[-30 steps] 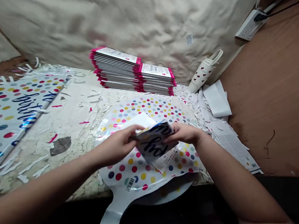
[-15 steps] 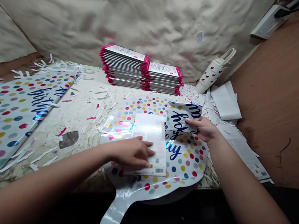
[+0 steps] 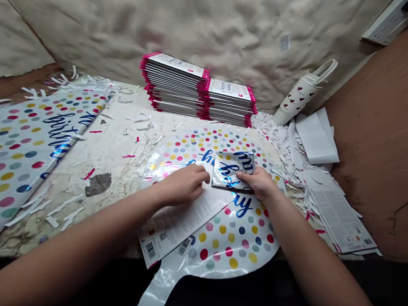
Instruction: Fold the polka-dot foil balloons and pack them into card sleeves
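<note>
so your right hand has the folded foil in its grip, thumb on top, probably to keep it from springing open over the flat dotted balloon; your left hand curls over the printed card lying partly on that balloon, can't tell if it's pinching anything

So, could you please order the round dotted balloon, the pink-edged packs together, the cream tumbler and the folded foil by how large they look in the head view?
1. Round dotted balloon
2. Pink-edged packs, together
3. Cream tumbler and folded foil: too alike to rank, and the tumbler is farther away
</note>
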